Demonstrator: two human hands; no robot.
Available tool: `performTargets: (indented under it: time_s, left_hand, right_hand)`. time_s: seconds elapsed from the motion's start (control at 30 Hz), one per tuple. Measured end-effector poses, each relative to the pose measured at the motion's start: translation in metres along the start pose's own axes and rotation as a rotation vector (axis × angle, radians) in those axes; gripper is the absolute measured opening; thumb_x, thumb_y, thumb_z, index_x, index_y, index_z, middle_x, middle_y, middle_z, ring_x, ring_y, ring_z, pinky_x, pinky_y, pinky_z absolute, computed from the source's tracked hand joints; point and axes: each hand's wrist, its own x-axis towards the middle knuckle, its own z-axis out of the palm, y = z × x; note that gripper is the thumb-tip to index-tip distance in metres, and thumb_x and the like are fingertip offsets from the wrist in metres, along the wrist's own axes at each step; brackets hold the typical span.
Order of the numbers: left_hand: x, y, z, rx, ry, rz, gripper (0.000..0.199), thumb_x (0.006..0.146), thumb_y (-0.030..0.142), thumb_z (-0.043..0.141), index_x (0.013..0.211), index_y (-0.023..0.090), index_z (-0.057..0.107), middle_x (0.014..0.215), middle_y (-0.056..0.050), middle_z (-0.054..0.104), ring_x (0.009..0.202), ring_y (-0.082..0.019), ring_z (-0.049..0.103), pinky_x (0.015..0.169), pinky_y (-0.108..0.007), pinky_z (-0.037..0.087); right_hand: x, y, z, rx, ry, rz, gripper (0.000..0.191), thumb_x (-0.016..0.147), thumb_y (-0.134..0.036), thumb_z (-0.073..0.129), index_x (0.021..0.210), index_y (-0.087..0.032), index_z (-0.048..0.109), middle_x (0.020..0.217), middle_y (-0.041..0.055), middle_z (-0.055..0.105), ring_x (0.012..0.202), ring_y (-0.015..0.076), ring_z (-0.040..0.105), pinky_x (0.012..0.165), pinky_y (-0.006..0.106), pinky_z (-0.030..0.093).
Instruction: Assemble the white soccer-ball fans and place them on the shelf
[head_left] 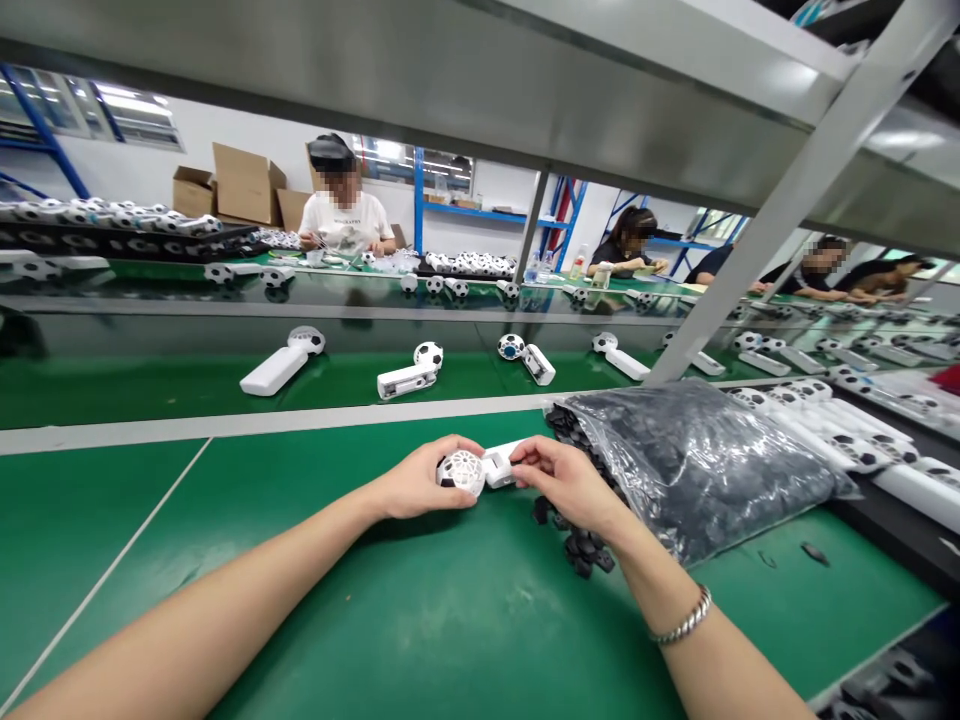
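My left hand [424, 480] is closed around the ball-shaped head of a white handheld fan [463, 470], patterned like a football with a slotted grille. The fan's white handle [498, 464] points right, held just over the green work surface. At that handle, the thumb and fingers of my right hand [559, 478] are pinched together. A dark speck shows at their tips, too small to name. Beside the right hand, small black plastic pieces [587, 552] lie in a loose pile, spilling from a clear plastic bag [697, 465] full of them.
Beyond the white edge strip, a green conveyor belt [337, 390] carries several similar fans [409, 372]. A black tray [900, 510] of white fans stands at the right. A slanted metal post [780, 190] rises behind the bag, under an overhead shelf [420, 80]. Several people sit across the line.
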Motion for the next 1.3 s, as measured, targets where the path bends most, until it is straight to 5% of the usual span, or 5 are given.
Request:
performTargets:
  time_s: [0.3, 0.5, 0.83, 1.3]
  left_hand:
    - [0.000, 0.003, -0.001, -0.031, -0.037, 0.011, 0.047, 0.063, 0.021, 0.062, 0.108, 0.018, 0.048, 0.092, -0.001, 0.055, 0.079, -0.015, 0.051, 0.070, -0.026, 0.042]
    - [0.000, 0.003, 0.000, -0.058, -0.042, 0.013, 0.046, 0.063, 0.019, 0.061, 0.107, 0.019, 0.048, 0.092, 0.000, 0.055, 0.079, -0.014, 0.050, 0.069, -0.025, 0.041]
    - [0.000, 0.004, 0.001, 0.045, -0.010, 0.043, 0.053, 0.061, 0.032, 0.068, 0.109, 0.020, 0.048, 0.098, -0.002, 0.055, 0.085, -0.018, 0.053, 0.074, -0.030, 0.045]
    - [-0.001, 0.011, 0.008, 0.211, 0.087, 0.078, 0.041, 0.062, 0.025, 0.063, 0.102, 0.021, 0.052, 0.098, -0.002, 0.053, 0.087, -0.019, 0.052, 0.079, -0.031, 0.043]
  right_hand:
    - [-0.002, -0.008, 0.017, -0.201, 0.073, -0.310, 0.010, 0.080, -0.022, 0.055, 0.082, -0.022, 0.065, 0.083, 0.0019, 0.057, 0.079, 0.0128, 0.054, 0.074, 0.026, 0.042]
    - [-0.003, -0.007, 0.024, -0.179, 0.069, -0.281, 0.008, 0.082, -0.019, 0.051, 0.088, -0.021, 0.056, 0.082, 0.0012, 0.058, 0.074, 0.0129, 0.053, 0.067, 0.026, 0.043]
    - [-0.004, -0.008, 0.032, -0.259, -0.061, -0.463, 0.018, 0.083, -0.011, 0.045, 0.088, -0.023, 0.058, 0.089, 0.0032, 0.058, 0.088, 0.0157, 0.052, 0.081, 0.032, 0.043]
    - [0.002, 0.001, 0.035, -0.151, 0.046, -0.303, 0.006, 0.077, -0.022, 0.059, 0.080, -0.020, 0.054, 0.078, 0.0001, 0.055, 0.075, 0.0137, 0.051, 0.069, 0.027, 0.041]
